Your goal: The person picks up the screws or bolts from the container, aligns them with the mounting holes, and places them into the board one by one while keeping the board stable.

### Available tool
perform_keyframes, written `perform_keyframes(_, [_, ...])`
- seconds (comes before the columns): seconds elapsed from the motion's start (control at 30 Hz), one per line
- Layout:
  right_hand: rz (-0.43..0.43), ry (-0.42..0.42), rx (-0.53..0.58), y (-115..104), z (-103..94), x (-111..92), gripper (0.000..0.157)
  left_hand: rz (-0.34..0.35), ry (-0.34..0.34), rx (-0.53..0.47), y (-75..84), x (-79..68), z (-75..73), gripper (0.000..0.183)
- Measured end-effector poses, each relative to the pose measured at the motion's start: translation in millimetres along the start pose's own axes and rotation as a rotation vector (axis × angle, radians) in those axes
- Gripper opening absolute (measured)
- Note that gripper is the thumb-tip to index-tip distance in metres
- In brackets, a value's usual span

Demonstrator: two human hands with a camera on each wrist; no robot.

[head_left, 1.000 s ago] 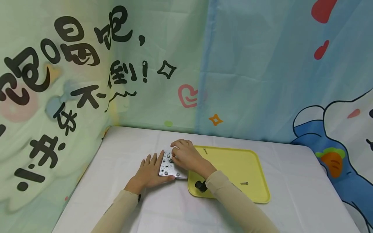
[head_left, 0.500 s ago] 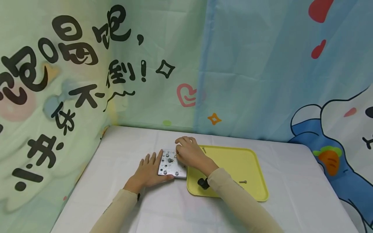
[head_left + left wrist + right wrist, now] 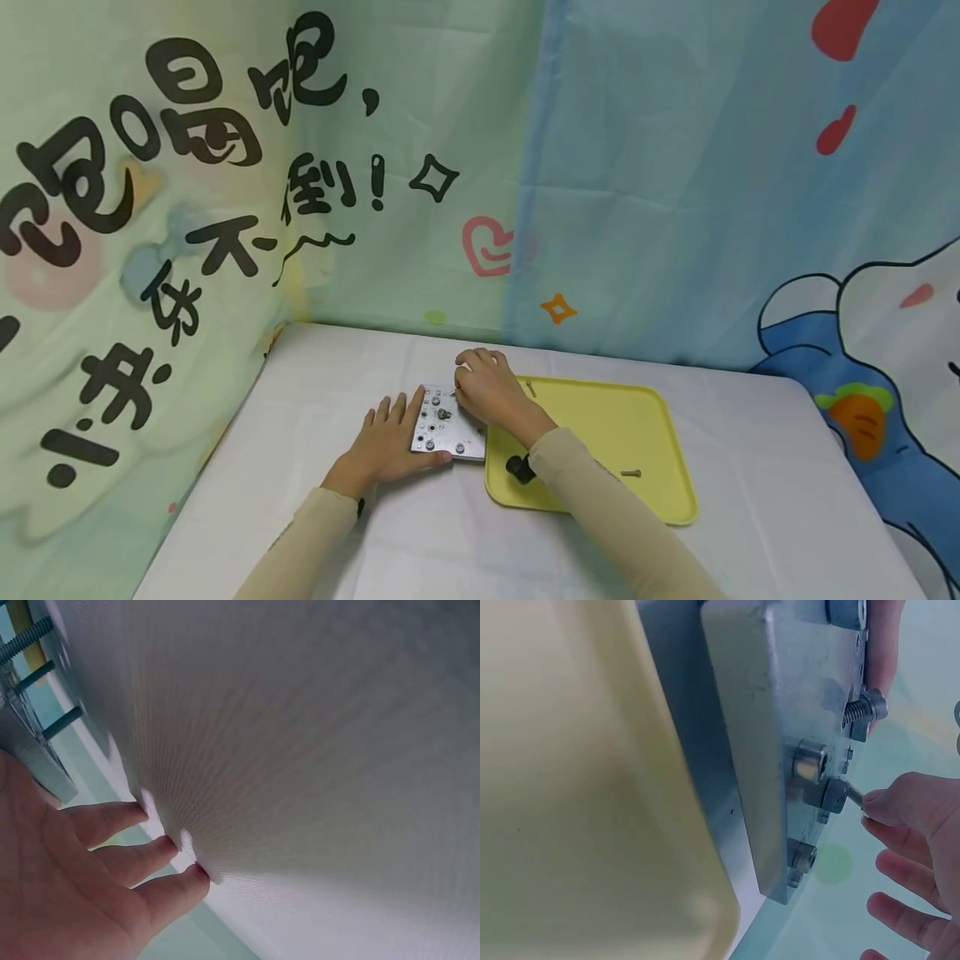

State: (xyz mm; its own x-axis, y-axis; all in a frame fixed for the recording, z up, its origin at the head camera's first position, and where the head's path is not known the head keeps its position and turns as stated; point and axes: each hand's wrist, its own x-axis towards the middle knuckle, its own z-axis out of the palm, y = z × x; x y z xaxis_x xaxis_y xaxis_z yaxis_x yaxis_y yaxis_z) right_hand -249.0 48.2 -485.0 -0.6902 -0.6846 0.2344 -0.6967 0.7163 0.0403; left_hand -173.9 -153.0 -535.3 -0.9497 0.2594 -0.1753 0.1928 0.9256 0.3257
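A silver metal plate (image 3: 468,435) with holes and several bolts lies on the white cloth. My left hand (image 3: 392,437) rests flat against its left side, fingers straight, thumb along the front edge. In the left wrist view, three fingertips (image 3: 172,889) touch the cloth, and bolt shanks (image 3: 64,722) stick out under the plate. My right hand (image 3: 487,388) is over the plate's back right part. Its thumb and forefinger pinch a thin threaded screw (image 3: 855,793), whose far end meets a socket-head bolt (image 3: 835,795). Another bolt (image 3: 866,707) stands partly raised, its threads showing.
A yellow tray (image 3: 600,408) sits right against the plate's right side. One screw (image 3: 531,388) lies at its back left and another (image 3: 632,473) at its front right. A black object (image 3: 519,469) shows under my right wrist. Printed curtains (image 3: 637,208) stand behind the table.
My right hand has moved right and slightly back, off the bolt near the plate's middle, which now shows uncovered. My left hand has stayed in place.
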Motion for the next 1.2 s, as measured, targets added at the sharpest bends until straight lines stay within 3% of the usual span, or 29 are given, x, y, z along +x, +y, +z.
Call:
perform_keyframes(0.5, [0.017,-0.056,-0.001,-5,-2.0,4,0.009,0.003,0.022,0.001,1.0,-0.5,1.0,0.119])
perform_keyframes(0.83, [0.014,-0.038,0.007,-7,0.2,3,0.010,0.002,0.015,0.018,1.5,-0.7,0.3,0.120])
perform_keyframes(1.0, [-0.007,-0.022,0.053,-11,-1.6,0,0.008,0.010,0.013,0.029,2.1,-1.7,-1.2,0.119])
perform_keyframes(1.2, [-0.045,-0.064,0.135,-20,-5.2,-3,0.011,0.017,0.019,0.036,2.7,-2.4,-1.9,0.119])
